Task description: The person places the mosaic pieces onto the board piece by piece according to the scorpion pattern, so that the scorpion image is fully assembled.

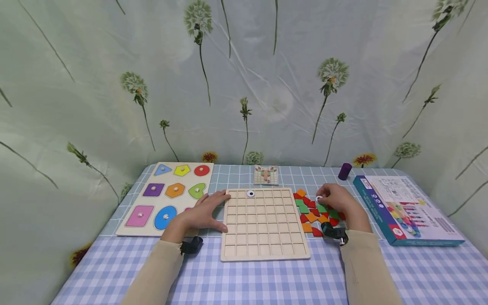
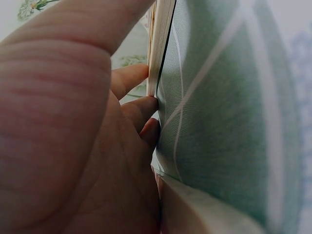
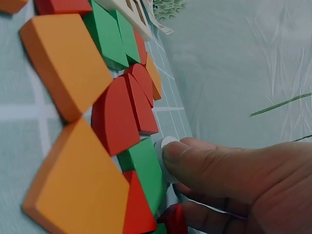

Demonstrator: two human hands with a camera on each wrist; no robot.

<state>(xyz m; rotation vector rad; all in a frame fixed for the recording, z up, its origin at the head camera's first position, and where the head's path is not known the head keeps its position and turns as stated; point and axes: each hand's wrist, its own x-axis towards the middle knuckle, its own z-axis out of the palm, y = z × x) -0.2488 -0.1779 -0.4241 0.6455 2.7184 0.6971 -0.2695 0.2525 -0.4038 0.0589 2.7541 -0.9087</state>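
Note:
A wooden grid board (image 1: 263, 224) lies in the middle of the table. One white eye disc (image 1: 250, 193) with a dark dot sits in its top row. My left hand (image 1: 202, 214) touches the board's left edge with fingers and thumb spread. In the left wrist view, its fingertips meet the board's side (image 2: 157, 58). Over the pile of coloured pieces (image 1: 310, 215), my right hand (image 1: 337, 199) pinches a second white disc (image 3: 168, 142) between thumb and finger. Red, green and orange wooden pieces lie just beside that hand, such as an orange square (image 3: 66, 61).
A shape puzzle board (image 1: 154, 212) with knobbed pieces lies at the left, partly behind my left hand. Behind the grid stands a small pattern card (image 1: 266, 175). A flat box (image 1: 409, 212) lies at the far right, near a purple cylinder (image 1: 345, 171).

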